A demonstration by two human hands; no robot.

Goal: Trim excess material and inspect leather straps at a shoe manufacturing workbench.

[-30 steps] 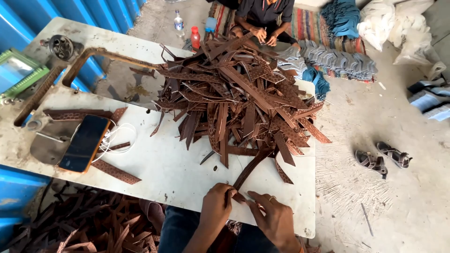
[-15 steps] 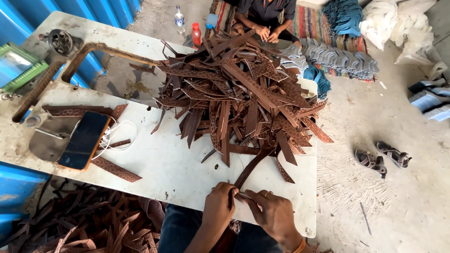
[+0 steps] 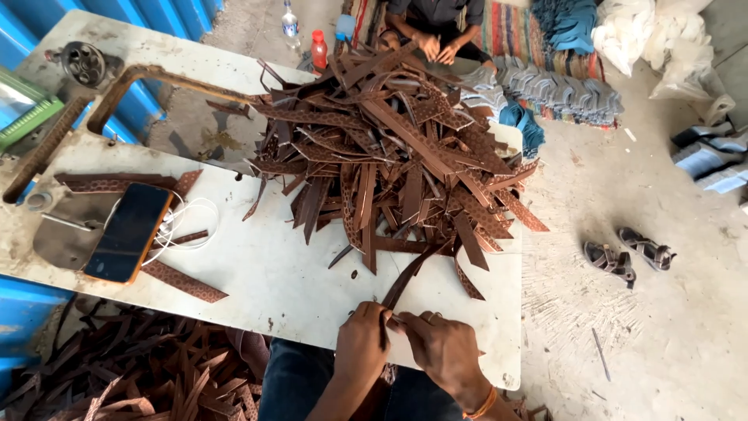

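Vs. 0.5 s ago: both hands sit at the same spot on the near table edge, fingers a bit tighter on the strip; pile, phone and the far person's hands unchanged. View framing shifted only slightly.

Left hand [image 3: 360, 343] – fingers curled, pinching the near end of a dark brown leather strip [image 3: 407, 279]. Right hand [image 3: 438, 343] – also closed in a pinch on the same end, just beside the left, thumbs nearly touching. Ring on one right finger; orange band at the wrist.

Strip: long, narrow, dark, slightly curved; runs from the hands up and right to the pile of brown strips [image 3: 389, 148], its far end touching the pile's near edge. Strip lies on the white table [image 3: 265, 273], approx. centre-right of the near edge.

Pile: many cut strips, some patterned w/ a perforated texture, heaped across the table's far half.

Left side of table: phone [image 3: 128, 232] face up, white cable [image 3: 191, 218] beside it. More strips on the floor [image 3: 140, 374] below. Pair of sandals [image 3: 627, 256] on the ground at right – well apart.
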